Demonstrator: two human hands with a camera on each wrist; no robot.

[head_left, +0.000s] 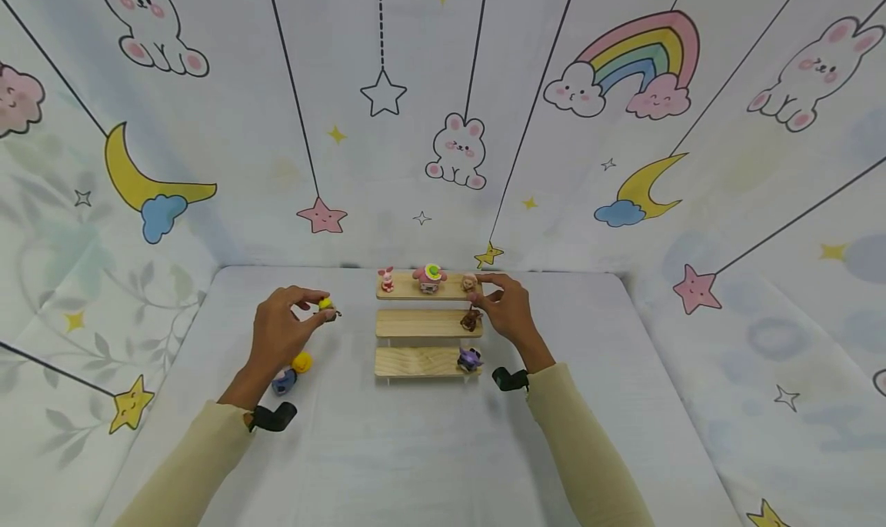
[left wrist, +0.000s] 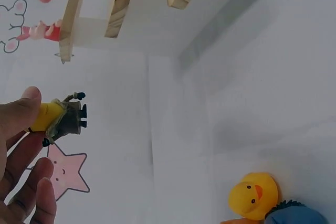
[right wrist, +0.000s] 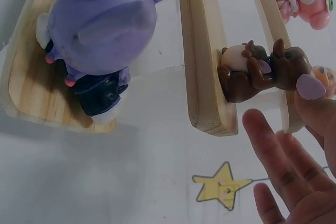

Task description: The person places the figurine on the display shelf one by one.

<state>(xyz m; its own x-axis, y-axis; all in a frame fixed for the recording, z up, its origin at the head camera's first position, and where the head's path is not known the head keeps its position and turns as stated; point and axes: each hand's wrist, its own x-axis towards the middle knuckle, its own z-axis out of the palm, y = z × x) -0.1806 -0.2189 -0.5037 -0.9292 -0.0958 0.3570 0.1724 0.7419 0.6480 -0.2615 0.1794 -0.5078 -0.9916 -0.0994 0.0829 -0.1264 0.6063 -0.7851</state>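
My left hand pinches a small yellow minion figure with dark grey clothing by its head, in the air left of a three-tier wooden display stand. At the right end of the top tier, the thumb and index finger of my right hand pinch a small beige-faced figurine. That figurine is mostly hidden behind a brown animal figurine in the right wrist view. The brown figurine sits on the middle tier's right end, just below my right hand.
A pink piglet figurine and a larger pink figurine stand on the top tier. On the bottom tier's right end is a purple figurine. A yellow duck and a blue figure lie on the table below my left hand.
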